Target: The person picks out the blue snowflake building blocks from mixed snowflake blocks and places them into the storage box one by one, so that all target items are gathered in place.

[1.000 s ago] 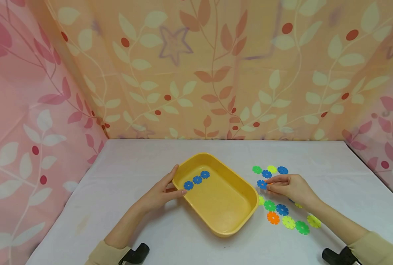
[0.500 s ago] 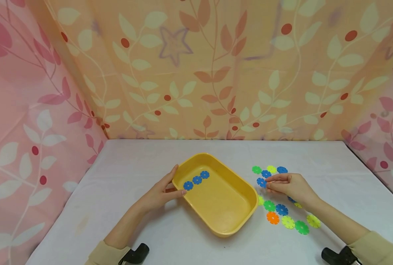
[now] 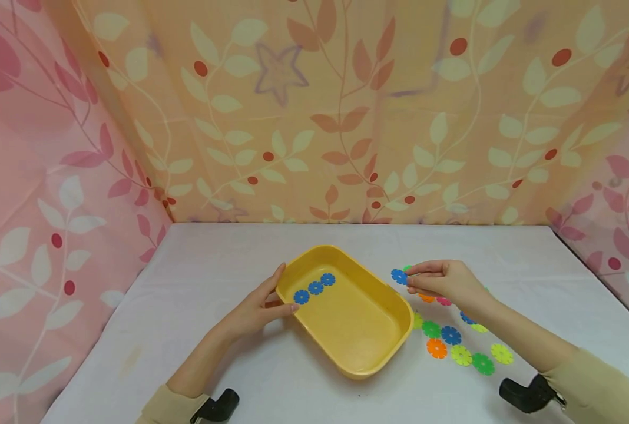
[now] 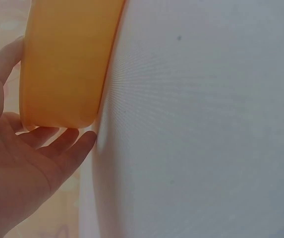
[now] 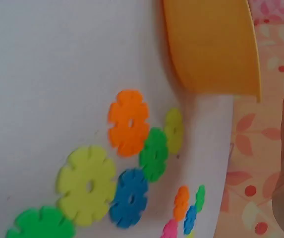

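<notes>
Right hand has moved left and toward the far side since the earlier frame, taking a flat blue notched plastic disc along; tray and left hand unchanged. Right grip clamped on the disc's edge, fingertips pinching. Disc shows just outside the right rim of a yellow rectangular plastic tray. Left grip clamped on the tray's left corner, thumb over the rim, fingers on the outer wall. Three blue flower-shaped discs sit in a row inside by that corner; wide bare floor beyond them. Multicoloured notched discs lie right of the tray, one yellow-green disc tight against its rim. White-covered counter has broad room left of the tray; far edge well apart.
</notes>
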The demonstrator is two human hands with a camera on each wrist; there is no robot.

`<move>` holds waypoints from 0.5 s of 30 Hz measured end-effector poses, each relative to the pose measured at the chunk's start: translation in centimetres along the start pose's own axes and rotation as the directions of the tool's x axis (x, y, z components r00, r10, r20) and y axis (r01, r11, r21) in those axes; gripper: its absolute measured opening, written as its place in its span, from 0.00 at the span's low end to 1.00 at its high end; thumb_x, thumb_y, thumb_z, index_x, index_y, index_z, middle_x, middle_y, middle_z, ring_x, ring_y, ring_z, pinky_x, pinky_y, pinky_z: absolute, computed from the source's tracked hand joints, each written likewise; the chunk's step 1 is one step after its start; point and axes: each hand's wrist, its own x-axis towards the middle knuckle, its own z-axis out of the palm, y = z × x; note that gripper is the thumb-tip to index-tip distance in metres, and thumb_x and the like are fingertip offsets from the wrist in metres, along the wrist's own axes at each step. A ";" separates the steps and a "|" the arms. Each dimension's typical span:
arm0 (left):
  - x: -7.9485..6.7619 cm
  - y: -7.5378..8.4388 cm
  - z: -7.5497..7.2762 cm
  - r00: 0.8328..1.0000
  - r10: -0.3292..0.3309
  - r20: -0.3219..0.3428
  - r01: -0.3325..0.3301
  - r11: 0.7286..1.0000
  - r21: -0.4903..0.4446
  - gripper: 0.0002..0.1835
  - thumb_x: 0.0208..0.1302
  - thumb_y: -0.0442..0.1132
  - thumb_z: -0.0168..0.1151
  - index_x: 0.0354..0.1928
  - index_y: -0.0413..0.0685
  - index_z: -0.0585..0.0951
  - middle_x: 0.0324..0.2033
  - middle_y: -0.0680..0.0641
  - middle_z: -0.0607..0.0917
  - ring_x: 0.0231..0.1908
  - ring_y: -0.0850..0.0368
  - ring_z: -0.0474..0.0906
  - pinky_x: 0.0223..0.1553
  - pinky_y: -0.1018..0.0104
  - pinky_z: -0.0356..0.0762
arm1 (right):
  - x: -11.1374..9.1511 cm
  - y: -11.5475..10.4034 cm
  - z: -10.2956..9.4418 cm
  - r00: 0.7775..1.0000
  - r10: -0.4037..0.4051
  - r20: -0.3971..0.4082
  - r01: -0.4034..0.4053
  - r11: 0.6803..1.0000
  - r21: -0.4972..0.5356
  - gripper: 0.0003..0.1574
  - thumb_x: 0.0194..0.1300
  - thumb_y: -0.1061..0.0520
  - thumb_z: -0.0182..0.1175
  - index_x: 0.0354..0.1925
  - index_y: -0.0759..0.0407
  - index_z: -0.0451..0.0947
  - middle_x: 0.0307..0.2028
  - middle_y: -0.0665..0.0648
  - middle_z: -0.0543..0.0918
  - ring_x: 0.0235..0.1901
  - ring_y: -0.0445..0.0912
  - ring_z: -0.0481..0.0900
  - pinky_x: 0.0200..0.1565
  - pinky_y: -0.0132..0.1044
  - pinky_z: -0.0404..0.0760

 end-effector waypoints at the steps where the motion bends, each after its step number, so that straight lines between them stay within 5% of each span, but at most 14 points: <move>1: 0.0 0.0 0.0 1.000 -0.002 -0.003 0.002 1.000 0.003 0.54 0.59 0.52 0.70 0.78 0.61 0.44 0.75 0.50 0.51 0.63 0.46 0.69 0.64 0.50 0.65 | 0.2 -0.6 0.5 1.000 -0.012 0.026 0.011 0.999 0.033 0.33 0.61 0.44 0.68 0.54 0.66 0.78 0.42 0.61 0.87 0.42 0.50 0.86 0.48 0.41 0.82; 10: 0.0 0.0 -0.1 1.000 0.002 -0.004 -0.002 1.000 0.009 0.53 0.60 0.52 0.70 0.78 0.62 0.45 0.75 0.51 0.51 0.63 0.47 0.70 0.64 0.51 0.65 | 2.7 -4.2 6.8 0.967 -0.084 0.241 0.051 0.989 0.139 0.22 0.60 0.56 0.70 0.47 0.71 0.81 0.39 0.66 0.86 0.37 0.51 0.87 0.46 0.47 0.81; 15: -0.1 0.1 -0.1 1.000 0.014 0.006 -0.014 1.000 0.012 0.53 0.60 0.51 0.69 0.78 0.59 0.45 0.75 0.50 0.51 0.62 0.47 0.72 0.65 0.51 0.64 | 4.2 -4.8 9.8 0.954 -0.085 0.288 0.078 0.996 0.036 0.16 0.59 0.59 0.70 0.43 0.69 0.84 0.31 0.59 0.88 0.33 0.49 0.88 0.40 0.40 0.84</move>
